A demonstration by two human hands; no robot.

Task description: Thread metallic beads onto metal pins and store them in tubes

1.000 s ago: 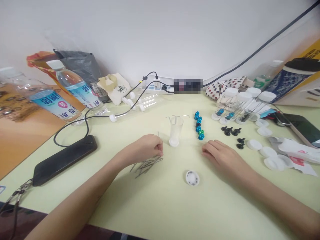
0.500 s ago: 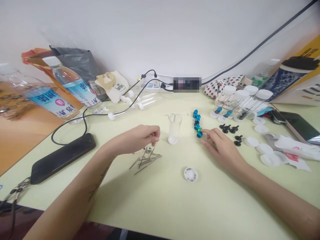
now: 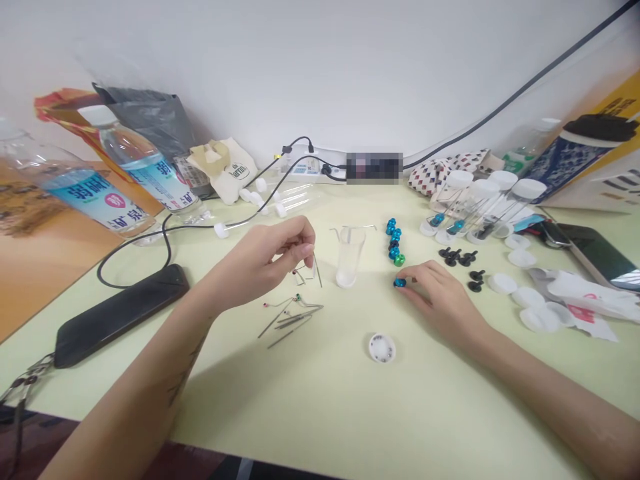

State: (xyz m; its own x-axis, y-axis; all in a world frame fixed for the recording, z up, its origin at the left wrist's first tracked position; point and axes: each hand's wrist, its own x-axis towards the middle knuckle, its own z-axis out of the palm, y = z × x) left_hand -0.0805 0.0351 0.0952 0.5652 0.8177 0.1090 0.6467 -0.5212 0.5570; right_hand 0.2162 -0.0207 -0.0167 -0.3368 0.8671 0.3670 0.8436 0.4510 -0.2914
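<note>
My left hand (image 3: 270, 257) is closed in a pinch on a thin metal rod (image 3: 319, 268), held above the table left of a clear plastic tube (image 3: 351, 257). Below that hand lies a loose pile of thin metal rods (image 3: 295, 319), some with small coloured ends. Thumb and fingers of my right hand (image 3: 443, 293) are pinched on a shiny blue round piece (image 3: 399, 282) at the tabletop. Just beyond it runs a row of similar blue pieces (image 3: 395, 237), with a green one (image 3: 399, 260) at its near end.
A white cap (image 3: 382, 348) holding tiny metal bits lies in front. To the right are several black pieces (image 3: 453, 257), white caps (image 3: 503, 283) and capped clear tubes (image 3: 483, 207). A black phone (image 3: 120, 313), cable and water bottles (image 3: 145, 167) occupy the left.
My left hand has risen off the pile, lifting a rod away from it. My right hand has drawn the blue piece toward me, apart from the row.
</note>
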